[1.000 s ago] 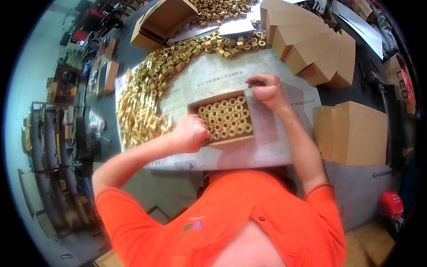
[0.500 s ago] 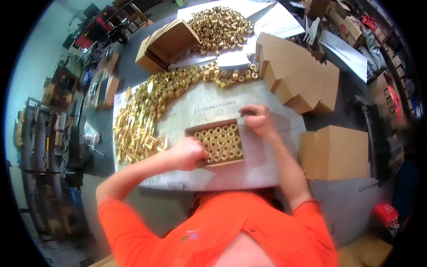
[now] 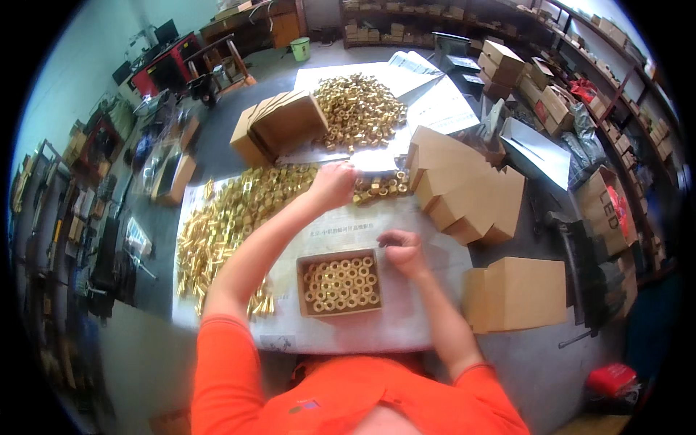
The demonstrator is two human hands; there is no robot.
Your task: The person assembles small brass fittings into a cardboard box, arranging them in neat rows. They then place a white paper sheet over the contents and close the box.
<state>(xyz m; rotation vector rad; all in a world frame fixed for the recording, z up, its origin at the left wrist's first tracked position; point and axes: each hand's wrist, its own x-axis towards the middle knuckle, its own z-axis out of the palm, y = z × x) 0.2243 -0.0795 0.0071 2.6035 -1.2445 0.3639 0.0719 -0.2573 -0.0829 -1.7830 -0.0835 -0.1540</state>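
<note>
My left hand [image 3: 334, 185] reaches forward over the row of brass nuts [image 3: 281, 181]. Its fingers are curled closed at the edge of the loose nuts, and whatever is in them is hidden. Just beyond the upper right corner of the small cardboard box [image 3: 338, 313], my right hand [image 3: 404, 254] hovers with fingers bent in toward the thumb; I cannot make out anything in it. Inside that box, brass nuts [image 3: 339, 284] lie side by side in rows. Thin brass pieces [image 3: 199, 254] are heaped left of the box.
A larger heap of brass fittings [image 3: 359, 109] lies on paper at the back. Nested open cartons [image 3: 250, 134] stand left of it. Fanned cardboard boxes [image 3: 464, 188] and a closed carton [image 3: 525, 293] sit to the right. Loaded shelves [image 3: 616, 94] line the right wall.
My left hand has moved from the small box's left side forward to the loose nuts. My right hand stays by the box's upper right corner. The view has tilted up.
</note>
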